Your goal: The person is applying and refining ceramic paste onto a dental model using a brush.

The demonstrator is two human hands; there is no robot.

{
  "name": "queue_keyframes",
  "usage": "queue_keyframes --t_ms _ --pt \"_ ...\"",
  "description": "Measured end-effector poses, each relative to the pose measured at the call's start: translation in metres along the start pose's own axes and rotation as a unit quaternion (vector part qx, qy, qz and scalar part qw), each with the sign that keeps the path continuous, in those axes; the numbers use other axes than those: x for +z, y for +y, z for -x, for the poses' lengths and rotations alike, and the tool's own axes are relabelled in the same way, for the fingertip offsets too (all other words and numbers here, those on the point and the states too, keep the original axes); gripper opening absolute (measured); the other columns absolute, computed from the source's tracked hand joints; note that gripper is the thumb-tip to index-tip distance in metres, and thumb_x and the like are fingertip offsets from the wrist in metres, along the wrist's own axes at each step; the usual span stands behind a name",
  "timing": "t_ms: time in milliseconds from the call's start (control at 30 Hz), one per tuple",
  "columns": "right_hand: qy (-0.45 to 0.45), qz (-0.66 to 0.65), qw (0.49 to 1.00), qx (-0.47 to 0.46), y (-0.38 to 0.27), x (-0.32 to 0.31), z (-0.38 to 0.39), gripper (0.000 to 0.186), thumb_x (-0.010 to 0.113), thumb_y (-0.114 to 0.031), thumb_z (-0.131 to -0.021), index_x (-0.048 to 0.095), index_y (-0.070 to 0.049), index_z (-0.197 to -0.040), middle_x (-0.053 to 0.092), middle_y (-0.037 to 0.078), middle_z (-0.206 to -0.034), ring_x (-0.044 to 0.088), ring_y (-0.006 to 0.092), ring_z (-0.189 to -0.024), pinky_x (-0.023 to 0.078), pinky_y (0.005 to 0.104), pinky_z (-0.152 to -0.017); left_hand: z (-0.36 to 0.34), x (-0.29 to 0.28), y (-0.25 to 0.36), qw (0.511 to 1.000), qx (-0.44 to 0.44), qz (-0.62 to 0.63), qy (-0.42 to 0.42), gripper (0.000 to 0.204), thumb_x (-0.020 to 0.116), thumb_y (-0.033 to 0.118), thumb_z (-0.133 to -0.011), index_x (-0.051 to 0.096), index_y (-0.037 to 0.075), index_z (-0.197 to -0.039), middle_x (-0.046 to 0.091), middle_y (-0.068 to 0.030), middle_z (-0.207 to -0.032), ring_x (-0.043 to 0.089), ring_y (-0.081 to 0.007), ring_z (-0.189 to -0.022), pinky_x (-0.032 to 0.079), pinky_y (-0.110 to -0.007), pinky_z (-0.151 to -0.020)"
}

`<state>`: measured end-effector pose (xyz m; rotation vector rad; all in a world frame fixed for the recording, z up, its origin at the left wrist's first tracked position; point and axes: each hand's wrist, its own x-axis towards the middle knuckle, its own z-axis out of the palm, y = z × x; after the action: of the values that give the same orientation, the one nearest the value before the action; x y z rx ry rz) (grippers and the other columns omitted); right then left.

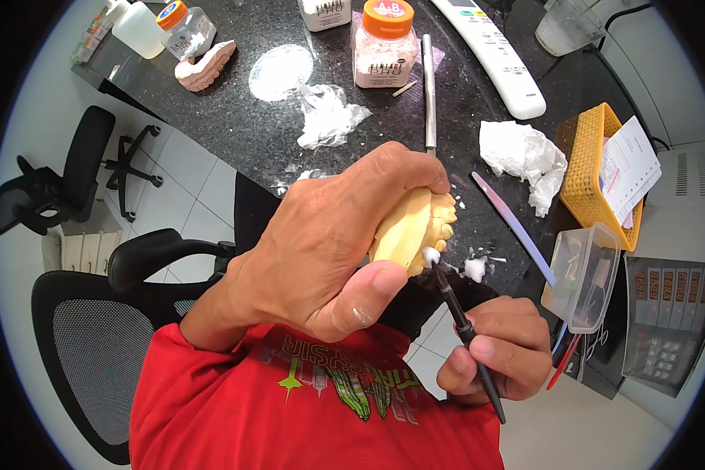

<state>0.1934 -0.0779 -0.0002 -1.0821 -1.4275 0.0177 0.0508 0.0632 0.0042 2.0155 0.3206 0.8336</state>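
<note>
My left hand point(337, 243) is closed around a yellow plaster dental model point(399, 235), its row of teeth facing right. One tooth near the lower end carries white material point(432, 257). My right hand point(497, 348) grips a dark slender brush point(464, 325), whose tip touches or nearly touches that white tooth. Just right of the model, small white crumbs and a white lump point(475, 268) lie on the black speckled counter point(235, 102). A long pale purple strip tool point(509, 223) lies beside them, and a metal-handled tool point(428, 94) lies beyond the model.
Across the back stand powder jars point(384, 59), bottles point(137, 31), a pink cast point(204, 64), tissues point(333, 116) and a white remote point(489, 59). At right are a yellow basket point(572, 180), clear container point(583, 278) and keypad machine point(666, 298); at left, black chairs point(78, 352).
</note>
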Motion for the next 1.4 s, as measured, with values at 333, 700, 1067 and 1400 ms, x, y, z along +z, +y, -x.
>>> queue_keyframes --t_ms 333,700,1067,1400 --pt "-0.005 -0.009 1.000 -0.019 0.002 -0.001 0.000 0.025 0.075 -0.009 -0.073 0.059 -0.006 -0.092 0.059 0.007 -0.074 0.061 0.0173 -0.057 0.052 0.0239 -0.045 0.001 0.001 -0.002 1.000 0.002 0.004 0.005 0.071 0.034 0.063 -0.088 0.043 -0.003 -0.113 0.058 -0.0169 -0.091 0.059 -0.0204 -0.072 0.047 -0.030 -0.063" --pt "0.032 -0.079 0.996 0.011 0.003 -0.003 0.002 0.025 0.074 -0.002 -0.068 0.058 -0.003 -0.088 0.059 0.010 -0.074 0.059 0.0186 -0.055 0.048 0.0238 -0.042 0.003 0.003 -0.009 0.996 0.083 0.040 0.015 0.059 0.041 0.051 -0.088 0.044 0.001 -0.120 0.051 -0.0251 -0.101 0.055 -0.0238 -0.080 0.047 -0.035 -0.067" --pt "0.009 -0.061 0.998 0.000 0.004 -0.001 0.002 0.022 0.074 -0.005 -0.071 0.059 -0.004 -0.088 0.059 0.008 -0.072 0.059 0.0176 -0.053 0.047 0.0231 -0.040 0.002 0.004 -0.008 0.996 0.073 0.049 0.005 0.060 0.040 0.050 -0.089 0.048 -0.002 -0.119 0.052 -0.0240 -0.101 0.060 -0.0240 -0.078 0.052 -0.035 -0.065" --pt "0.003 -0.069 0.998 0.011 0.002 -0.004 0.000 0.024 0.073 -0.003 -0.069 0.058 -0.004 -0.088 0.059 0.009 -0.072 0.058 0.0177 -0.053 0.048 0.0234 -0.041 0.004 0.004 -0.002 0.997 0.033 0.067 0.000 0.060 0.036 0.052 -0.093 0.051 -0.001 -0.118 0.051 -0.0215 -0.100 0.063 -0.0225 -0.074 0.053 -0.033 -0.062"
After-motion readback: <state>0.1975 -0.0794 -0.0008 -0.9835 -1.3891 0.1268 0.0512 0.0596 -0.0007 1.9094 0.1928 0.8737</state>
